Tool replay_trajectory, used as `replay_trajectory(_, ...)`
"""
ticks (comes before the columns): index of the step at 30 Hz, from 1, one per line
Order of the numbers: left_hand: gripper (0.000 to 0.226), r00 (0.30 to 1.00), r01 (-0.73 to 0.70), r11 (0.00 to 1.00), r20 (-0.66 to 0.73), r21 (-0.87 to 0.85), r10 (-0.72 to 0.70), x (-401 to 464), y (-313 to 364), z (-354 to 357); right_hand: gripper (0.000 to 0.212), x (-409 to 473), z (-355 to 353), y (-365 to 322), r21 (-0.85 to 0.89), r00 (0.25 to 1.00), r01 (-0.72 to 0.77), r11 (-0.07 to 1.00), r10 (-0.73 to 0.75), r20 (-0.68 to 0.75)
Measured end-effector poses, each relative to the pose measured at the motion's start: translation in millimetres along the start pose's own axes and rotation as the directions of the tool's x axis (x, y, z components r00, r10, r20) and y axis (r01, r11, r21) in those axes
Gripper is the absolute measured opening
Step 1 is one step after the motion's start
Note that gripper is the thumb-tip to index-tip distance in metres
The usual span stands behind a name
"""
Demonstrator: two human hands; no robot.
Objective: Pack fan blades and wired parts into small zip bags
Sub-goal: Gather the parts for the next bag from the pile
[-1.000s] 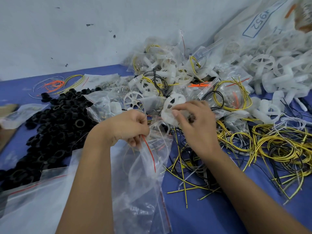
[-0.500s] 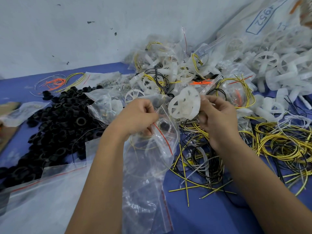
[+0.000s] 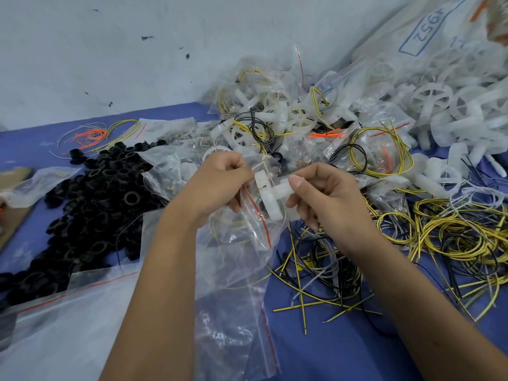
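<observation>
Entering the mouth of a small clear zip bag (image 3: 248, 215) is a white plastic fan blade (image 3: 270, 196), a wheel-shaped part with a stubby hub. It sits at the centre of the view, raised above the blue tabletop (image 3: 343, 350). The right hand (image 3: 327, 199) pinches the hub between thumb and fingers, pointing the wheel toward the bag. The left hand (image 3: 220, 185) has its fingers curled around the bag's upper edge, holding the opening apart beside its red seal line.

Whether wires are already inside this bag is hard to tell through the crinkled plastic.

Beyond the hands lies a heap of filled bags (image 3: 275, 105), each showing white blades and coiled wire, which suggests many are already packed. To the right, a large pile of loose fan blades (image 3: 445, 105) spills from a big sack, and loose yellow-and-black wire coils (image 3: 453, 235) sprawl nearby, so plenty appears left to do. To the left sits a mound of black rings (image 3: 90, 199). Empty zip bags (image 3: 68, 325) lie flat at the lower left.

This bag looks part filled and not yet sealed.
</observation>
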State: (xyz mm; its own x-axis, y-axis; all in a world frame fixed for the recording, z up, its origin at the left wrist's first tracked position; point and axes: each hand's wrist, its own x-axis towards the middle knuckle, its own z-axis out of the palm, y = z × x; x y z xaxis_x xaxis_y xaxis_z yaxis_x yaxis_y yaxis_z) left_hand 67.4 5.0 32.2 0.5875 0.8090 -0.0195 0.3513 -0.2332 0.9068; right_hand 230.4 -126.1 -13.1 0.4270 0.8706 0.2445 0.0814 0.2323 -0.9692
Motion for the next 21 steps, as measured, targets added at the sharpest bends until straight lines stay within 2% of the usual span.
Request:
replay_trajectory(3, 0.031, 1.000, -0.019, 0.999, 0.020, -0.040, 0.019, -3.0, 5.4, -0.5, 0.008, -0.6, -2.9, 1.4, -0.249, 0.989, 0.121, 0.961, -0.138, -0.051)
replay_trajectory(5, 0.029, 0.999, -0.041, 0.998, 0.023, -0.044, 0.042, -4.0, 8.9, -0.6, 0.009, -1.9, -3.3, 3.0, -0.493, 0.959, 0.218, 0.842, -0.280, -0.054)
replay_trajectory(7, 0.030, 0.997, -0.068, 0.997, 0.030, -0.031, 0.069, -4.6, 12.0, 0.9, 0.014, -4.0, 0.5, 3.2, -0.669, 0.921, 0.291, 0.684, -0.390, 0.002)
replay_trajectory(9, 0.028, 0.995, -0.091, 0.996, 0.035, 0.004, 0.090, -5.2, 14.9, 4.5, 0.018, -5.4, 5.0, 3.5, -0.720, 0.889, 0.360, 0.593, -0.452, 0.072)
replay_trajectory(11, 0.026, 0.994, -0.106, 0.994, 0.041, 0.036, 0.105, -5.9, 17.9, 8.4, 0.018, -5.8, 6.7, 3.5, -0.693, 0.868, 0.435, 0.574, -0.472, 0.153)
replay_trajectory(14, 0.024, 0.987, -0.149, 0.987, 0.073, 0.057, 0.145, -8.6, 24.8, 12.3, 0.012, -7.3, 9.1, 1.6, -0.654, 0.866, 0.483, 0.582, -0.426, 0.262)
replay_trajectory(16, 0.026, 0.978, -0.184, 0.983, 0.107, 0.027, 0.180, -11.8, 30.7, 14.4, 0.007, -9.0, 12.7, -0.1, -0.632, 0.896, 0.437, 0.640, -0.372, 0.244)
replay_trajectory(19, 0.029, 0.962, -0.228, 0.973, 0.141, -0.046, 0.232, -15.2, 38.7, 20.8, 0.008, -10.9, 16.7, -3.5, -0.437, 0.980, 0.193, 0.879, -0.146, 0.137)
replay_trajectory(21, 0.028, 0.953, -0.262, 0.963, 0.141, -0.059, 0.268, -15.9, 42.5, 26.8, 0.017, -11.7, 16.1, -5.3, -0.278, 0.997, 0.037, 0.960, -0.017, 0.072)
